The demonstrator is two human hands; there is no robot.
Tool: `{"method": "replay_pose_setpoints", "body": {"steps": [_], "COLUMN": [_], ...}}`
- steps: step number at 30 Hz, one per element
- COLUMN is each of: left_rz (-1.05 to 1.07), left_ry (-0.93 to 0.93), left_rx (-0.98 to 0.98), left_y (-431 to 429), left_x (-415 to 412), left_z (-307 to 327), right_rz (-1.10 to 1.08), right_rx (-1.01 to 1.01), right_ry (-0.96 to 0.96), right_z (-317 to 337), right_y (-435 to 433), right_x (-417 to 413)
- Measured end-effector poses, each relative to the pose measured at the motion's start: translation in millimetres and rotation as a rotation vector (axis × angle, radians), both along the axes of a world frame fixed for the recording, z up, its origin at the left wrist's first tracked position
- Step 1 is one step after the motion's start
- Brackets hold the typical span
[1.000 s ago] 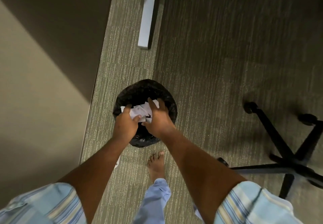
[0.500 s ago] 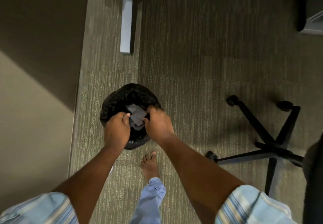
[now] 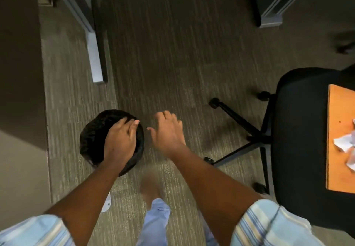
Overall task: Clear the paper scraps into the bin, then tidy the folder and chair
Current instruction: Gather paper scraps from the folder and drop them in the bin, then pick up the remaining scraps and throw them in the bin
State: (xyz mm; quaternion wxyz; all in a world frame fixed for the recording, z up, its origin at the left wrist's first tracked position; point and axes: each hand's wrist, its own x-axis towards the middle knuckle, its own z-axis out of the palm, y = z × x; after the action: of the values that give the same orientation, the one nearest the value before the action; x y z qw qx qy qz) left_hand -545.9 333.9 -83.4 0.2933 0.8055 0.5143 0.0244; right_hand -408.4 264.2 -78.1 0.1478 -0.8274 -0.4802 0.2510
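A round black bin (image 3: 92, 140) stands on the carpet at lower left. My left hand (image 3: 121, 140) hovers over its mouth, palm down, fingers loose, holding nothing I can see. My right hand (image 3: 167, 130) is just right of the bin over the carpet, fingers spread and empty. A black office chair (image 3: 299, 134) stands at the right. Beside it, an orange table corner (image 3: 338, 159) carries white paper scraps (image 3: 343, 145). No folder is in view.
A grey desk leg (image 3: 94, 53) runs along the floor behind the bin. A wall (image 3: 19, 73) lies to the left. Another furniture base (image 3: 270, 17) is at top right. The chair's wheeled legs (image 3: 240, 123) spread over the carpet.
Both hands let go of the paper scraps over the bin. The right hand moved off to the right. The view swung right, bringing the chair seat and table corner into sight.
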Motion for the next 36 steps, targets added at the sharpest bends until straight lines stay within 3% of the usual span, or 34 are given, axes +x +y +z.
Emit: {"method": "replay_pose_setpoints", "body": {"steps": [22, 28, 30, 36], "left_rz": [-0.332, -0.549, -0.642, -0.717], "left_ry": [-0.082, -0.148, -0.128, -0.106], "left_rx": [0.019, -0.034, -0.042, -0.062], "left_y": [-95.5, -174.1, -205.1, -224.2], "left_x": [197.5, 314.5, 354.6, 368.6], "left_z": [100.2, 118.0, 115.1, 118.8], "right_rz": [-0.410, -0.644, -0.740, -0.820], "right_rx": [0.042, 0.004, -0.048, -0.099], "right_ry": [-0.226, -0.402, -0.384, -0.341], "right_z": [98.6, 112.4, 107.5, 106.8], "right_y": [-165.2, -273.0, -312.9, -331.1], "right_x": [205.3, 305.0, 335.4, 351.8]}}
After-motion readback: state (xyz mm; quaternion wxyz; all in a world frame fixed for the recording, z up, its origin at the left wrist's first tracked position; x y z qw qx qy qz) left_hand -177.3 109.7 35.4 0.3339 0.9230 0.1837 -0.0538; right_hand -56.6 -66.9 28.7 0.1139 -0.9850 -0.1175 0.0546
